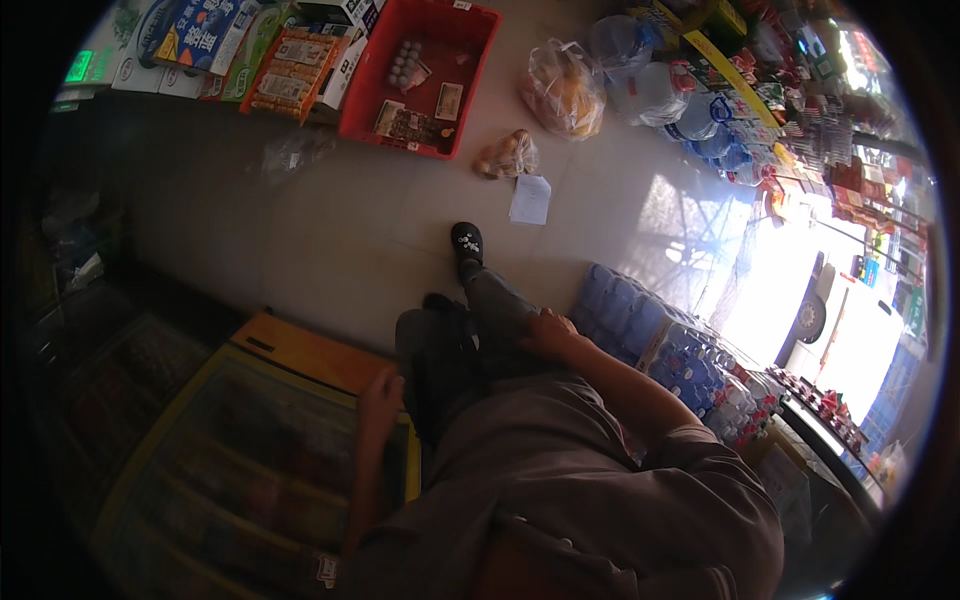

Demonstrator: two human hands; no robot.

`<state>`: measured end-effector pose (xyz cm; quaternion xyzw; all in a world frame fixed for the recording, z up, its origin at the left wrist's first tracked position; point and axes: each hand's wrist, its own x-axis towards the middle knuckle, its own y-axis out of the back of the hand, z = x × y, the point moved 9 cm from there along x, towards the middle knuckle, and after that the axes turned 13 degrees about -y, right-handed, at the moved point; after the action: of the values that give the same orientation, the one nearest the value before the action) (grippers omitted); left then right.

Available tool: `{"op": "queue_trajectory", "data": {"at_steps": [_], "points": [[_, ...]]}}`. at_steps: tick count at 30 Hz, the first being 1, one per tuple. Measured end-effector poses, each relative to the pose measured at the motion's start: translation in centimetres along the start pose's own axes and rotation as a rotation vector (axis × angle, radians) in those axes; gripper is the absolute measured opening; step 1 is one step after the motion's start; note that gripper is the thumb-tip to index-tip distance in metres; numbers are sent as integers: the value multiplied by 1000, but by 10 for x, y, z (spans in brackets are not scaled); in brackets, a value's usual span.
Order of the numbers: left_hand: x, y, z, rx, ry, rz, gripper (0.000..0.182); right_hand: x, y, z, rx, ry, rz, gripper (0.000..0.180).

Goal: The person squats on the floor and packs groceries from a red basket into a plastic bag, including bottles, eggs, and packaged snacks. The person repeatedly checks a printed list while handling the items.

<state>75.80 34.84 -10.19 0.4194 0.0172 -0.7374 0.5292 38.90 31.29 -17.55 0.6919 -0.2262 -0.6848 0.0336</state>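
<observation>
My left hand (382,394) is beside the orange end of a glass-topped chest freezer (319,352), its fingers dim and curled. On my right thigh lies my right hand (551,331), against the dark trousers (499,300); whether it grips the cloth is unclear. No object shows in either hand. Ahead on the floor is a paper sheet (530,200) touching or close to a small clear bag of round, brownish items (506,155). A bigger clear bag with yellowish contents (566,94) lies farther off, and a red plastic crate (349,124) holds several packs.
Cartons (154,79) and orange snack packs (291,71) line the far left. Wrapped bottled-water packs (622,307) stand to my right. Large water jugs (656,94) and stacked goods fill the far right, near a bright doorway with a white vehicle (847,322) outside.
</observation>
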Motion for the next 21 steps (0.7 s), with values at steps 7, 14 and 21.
{"op": "queue_trajectory", "data": {"at_steps": [7,14,21], "points": [[147,18,61,233,-268,-331,35,19,-93,18,152,95,-100,37],[256,17,108,432,-439,-405,30,-86,-65,-3,640,-22,-493,39],[384,-92,135,492,-534,-568,32,86,-67,46,1227,82,-417,18]]}}
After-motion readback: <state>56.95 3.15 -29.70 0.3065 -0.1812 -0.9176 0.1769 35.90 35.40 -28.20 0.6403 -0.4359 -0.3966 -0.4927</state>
